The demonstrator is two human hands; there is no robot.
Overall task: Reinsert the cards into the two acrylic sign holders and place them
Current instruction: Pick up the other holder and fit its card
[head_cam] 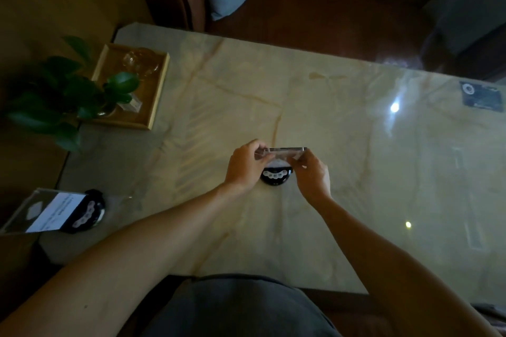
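Sign holder number 1 (52, 210) is sitting at the table's (356, 172) near-left corner with its card already showing inside, so that half is looking done. You are holding sign holder number 2 (284, 152) upright over the middle of the table, just above a black call button (274, 176), your left hand (246, 164) pinching its left end and your right hand (310, 172) gripping its right end. Whether its card is seated is not clear edge-on; you are probably finishing insertion, with placing remaining.
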